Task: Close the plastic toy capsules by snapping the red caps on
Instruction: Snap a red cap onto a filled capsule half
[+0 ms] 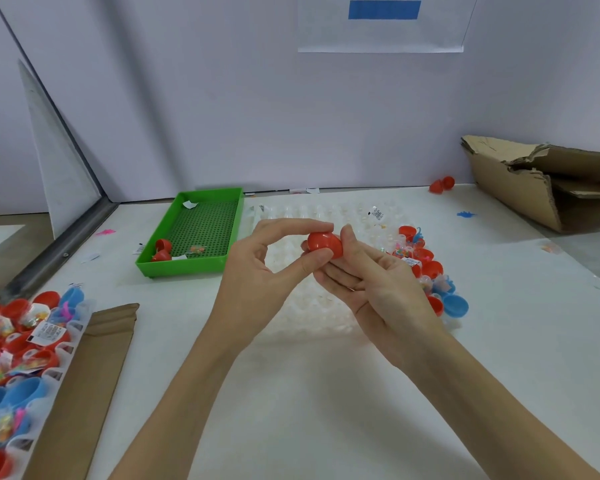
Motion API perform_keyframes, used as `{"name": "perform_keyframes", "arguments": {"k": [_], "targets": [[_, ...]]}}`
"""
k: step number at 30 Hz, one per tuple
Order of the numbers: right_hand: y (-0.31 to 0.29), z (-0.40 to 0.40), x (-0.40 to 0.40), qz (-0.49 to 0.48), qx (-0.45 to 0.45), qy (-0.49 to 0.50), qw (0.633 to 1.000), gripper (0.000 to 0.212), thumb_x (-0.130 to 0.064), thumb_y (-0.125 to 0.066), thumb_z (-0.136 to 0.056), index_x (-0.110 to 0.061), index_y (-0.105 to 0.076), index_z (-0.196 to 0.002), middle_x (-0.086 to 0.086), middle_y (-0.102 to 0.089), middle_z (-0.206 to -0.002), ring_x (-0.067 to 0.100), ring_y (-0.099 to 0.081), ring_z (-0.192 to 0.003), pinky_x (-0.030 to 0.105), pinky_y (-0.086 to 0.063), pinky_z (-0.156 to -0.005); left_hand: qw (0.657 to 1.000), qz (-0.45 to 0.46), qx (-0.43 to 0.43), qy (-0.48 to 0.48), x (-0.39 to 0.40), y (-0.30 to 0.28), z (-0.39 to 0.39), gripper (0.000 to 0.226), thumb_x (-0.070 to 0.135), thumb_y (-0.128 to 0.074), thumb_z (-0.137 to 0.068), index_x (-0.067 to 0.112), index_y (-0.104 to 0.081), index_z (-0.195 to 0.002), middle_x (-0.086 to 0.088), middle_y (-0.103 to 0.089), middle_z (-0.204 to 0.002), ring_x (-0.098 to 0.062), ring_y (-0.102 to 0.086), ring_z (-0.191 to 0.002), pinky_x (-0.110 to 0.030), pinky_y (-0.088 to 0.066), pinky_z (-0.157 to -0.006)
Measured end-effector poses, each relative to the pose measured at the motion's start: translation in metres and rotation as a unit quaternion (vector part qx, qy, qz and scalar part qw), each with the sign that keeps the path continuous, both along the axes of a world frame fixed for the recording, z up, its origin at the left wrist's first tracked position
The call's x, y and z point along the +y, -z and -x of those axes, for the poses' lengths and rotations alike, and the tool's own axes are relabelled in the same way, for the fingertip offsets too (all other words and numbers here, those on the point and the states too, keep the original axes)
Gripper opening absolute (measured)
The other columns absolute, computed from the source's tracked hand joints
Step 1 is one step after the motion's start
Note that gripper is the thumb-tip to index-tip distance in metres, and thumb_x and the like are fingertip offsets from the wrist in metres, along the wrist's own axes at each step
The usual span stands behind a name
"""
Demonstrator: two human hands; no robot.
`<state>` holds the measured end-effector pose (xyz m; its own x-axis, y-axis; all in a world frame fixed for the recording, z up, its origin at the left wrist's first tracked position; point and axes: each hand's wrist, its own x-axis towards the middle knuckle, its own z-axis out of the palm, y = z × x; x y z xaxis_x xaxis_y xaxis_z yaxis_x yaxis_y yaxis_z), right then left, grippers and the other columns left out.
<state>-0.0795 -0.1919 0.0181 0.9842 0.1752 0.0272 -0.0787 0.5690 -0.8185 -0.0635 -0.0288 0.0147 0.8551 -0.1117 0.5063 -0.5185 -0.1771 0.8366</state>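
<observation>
The grip of the left hand (pixel 257 271) pinches a red cap (pixel 324 244) between thumb and forefinger; the right hand (pixel 374 289) cradles it with curled fingers, above the clear capsule tray (pixel 312 317) on the worktop (pixel 326 393).

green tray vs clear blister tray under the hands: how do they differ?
The green tray is opaque with raised walls and a gridded floor; the clear tray is see-through, with rows of round pockets. The green tray holds a few red pieces; the clear tray has capsules along its right side. Both lie flat on the white table.
</observation>
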Motion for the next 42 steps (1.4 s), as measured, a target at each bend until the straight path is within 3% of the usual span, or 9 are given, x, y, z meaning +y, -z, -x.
{"name": "perform_keyframes", "arguments": {"k": [4,13,22,27,33,42], "targets": [[-0.0003,0.0001,0.0005,0.017,-0.005,0.013,1.000,0.037,-0.034,-0.064,-0.097,-0.001,-0.076,-0.110,0.016,-0.076,-0.114,0.025,-0.073,-0.110,0.025,-0.059,-0.085,1.000,0.015,0.013,0.009,0.0028,0.0004,-0.0006,0.029,0.025,-0.083,-0.085,0.035,-0.080,-0.112,0.005,-0.073,-0.123,-0.007,-0.059,-0.129,-0.033,-0.039,-0.115],[-0.0008,-0.0004,-0.0006,0.008,-0.009,0.032,0.999,0.037,-0.031,-0.066,-0.094,0.002,-0.076,-0.110,0.017,-0.076,-0.111,0.028,-0.074,-0.105,0.027,-0.060,-0.084,0.999,0.023,0.024,0.030,0.0014,0.0023,-0.0011,0.032,0.027,-0.079,-0.088,0.028,-0.079,-0.120,0.007,-0.075,-0.123,-0.012,-0.061,-0.129,-0.044,-0.039,-0.118],[-0.0011,0.0009,0.0006,0.035,-0.017,0.058,0.998,0.029,-0.030,-0.066,-0.095,-0.005,-0.080,-0.101,0.015,-0.078,-0.106,0.027,-0.076,-0.100,0.025,-0.061,-0.079,0.998,0.023,0.045,0.039,0.0024,0.0058,-0.0039,0.030,0.029,-0.079,-0.090,0.037,-0.078,-0.119,0.013,-0.076,-0.120,-0.007,-0.061,-0.130,-0.034,-0.037,-0.112],[-0.0025,0.0014,0.0004,0.032,-0.008,0.062,0.998,0.027,-0.030,-0.066,-0.095,-0.008,-0.082,-0.096,0.015,-0.078,-0.104,0.027,-0.077,-0.097,0.025,-0.061,-0.077,0.994,0.057,0.069,0.066,0.0020,0.0051,-0.0027,0.030,0.023,-0.078,-0.092,0.033,-0.078,-0.120,0.009,-0.076,-0.125,-0.008,-0.060,-0.133,-0.045,-0.037,-0.118],[-0.0020,0.0014,-0.0010,0.028,-0.003,0.048,0.998,0.027,-0.030,-0.065,-0.096,-0.009,-0.082,-0.097,0.014,-0.078,-0.105,0.025,-0.076,-0.100,0.023,-0.060,-0.079,0.995,0.038,0.066,0.067,0.0036,0.0041,-0.0026,0.031,0.022,-0.079,-0.092,0.033,-0.078,-0.120,0.009,-0.076,-0.124,-0.009,-0.061,-0.133,-0.046,-0.038,-0.118],[0.0016,-0.0008,-0.0037,0.049,-0.020,0.060,0.997,0.030,-0.031,-0.067,-0.092,-0.005,-0.081,-0.100,0.016,-0.078,-0.105,0.027,-0.076,-0.099,0.024,-0.060,-0.080,0.999,-0.023,0.018,0.039,0.0024,0.0029,-0.0012,0.029,0.024,-0.075,-0.094,0.029,-0.076,-0.123,0.014,-0.076,-0.121,-0.009,-0.064,-0.127,-0.031,-0.046,-0.112]]}}
